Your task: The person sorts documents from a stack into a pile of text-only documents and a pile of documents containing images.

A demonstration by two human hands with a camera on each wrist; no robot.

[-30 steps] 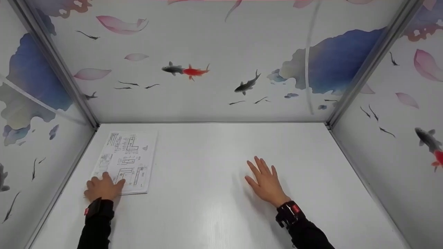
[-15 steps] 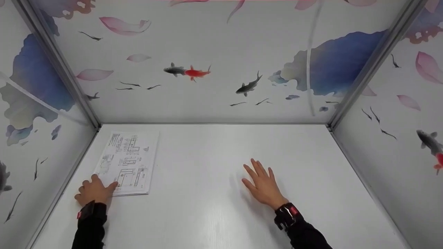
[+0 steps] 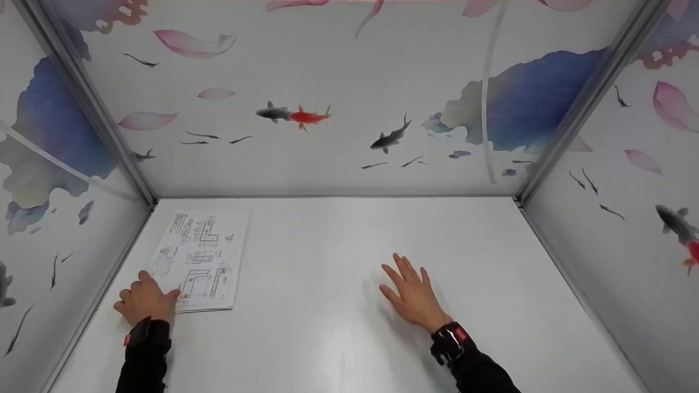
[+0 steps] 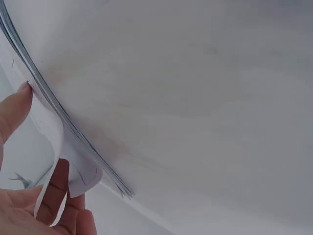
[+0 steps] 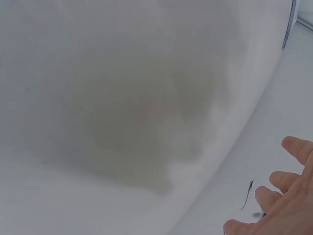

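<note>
A stack of white sheets [image 3: 218, 256], printed with technical line drawings, lies at the left of the white table. My left hand [image 3: 144, 300] is at its near left corner and holds a top sheet. In the left wrist view that sheet [image 4: 55, 142] curls up from the stack, its loose edge among the bent fingers, the thumb [image 4: 15, 110] against the paper. Over the right half of the table, my right hand [image 3: 416, 299] is held palm down with fingers spread, holding nothing. Its fingers [image 5: 298, 149] also appear in the right wrist view.
White panels printed with fish, petals and blue shapes enclose the table [image 3: 306, 327] at the back and both sides. Grey metal posts [image 3: 579, 103] stand at the back corners. A black band [image 3: 453, 341] circles the right wrist, with a similar one on the left.
The left hand has moved left off the drawings to the stack's near left corner. The right hand has shifted slightly left and nearer, its fingers still spread.
</note>
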